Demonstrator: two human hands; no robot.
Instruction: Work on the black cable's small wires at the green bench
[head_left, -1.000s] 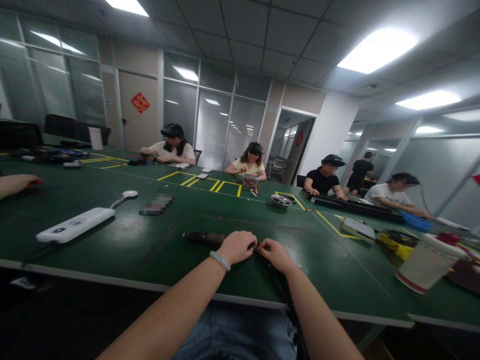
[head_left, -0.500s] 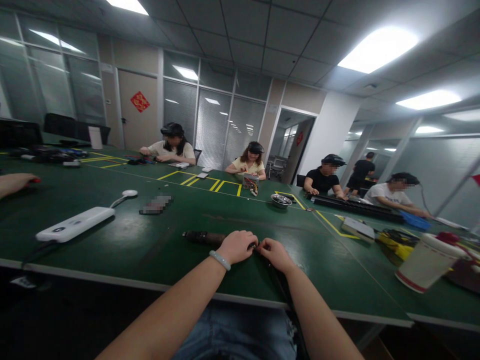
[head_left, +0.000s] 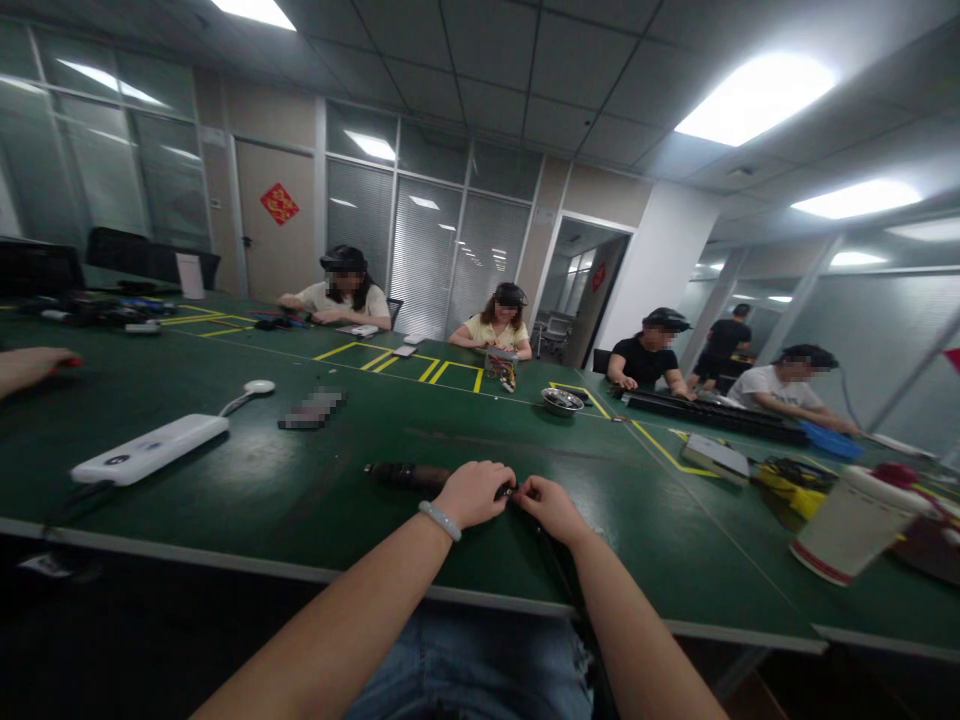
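A dark cylindrical tool, seemingly an electric screwdriver, lies on the green table with its narrow tip pointing left. My left hand, with a pale bangle at the wrist, is closed over its right end. Close beside it, my right hand is closed in a pinch at the same end, fingertips almost touching the left ones. A tiny shiny part shows between the fingertips, too small to name. From under my right hand a black cable runs over the table's front edge toward my lap.
A white power strip lies at left, with a blurred flat object nearby. Ahead is a metal bowl. At right stand a white paper cup and a silver box. Several people work around the table; another person's hand rests at far left.
Both my hands and the tool keep their places; only slight finger movement, if any, shows. Across the table, the person in yellow has shifted their hands a little.
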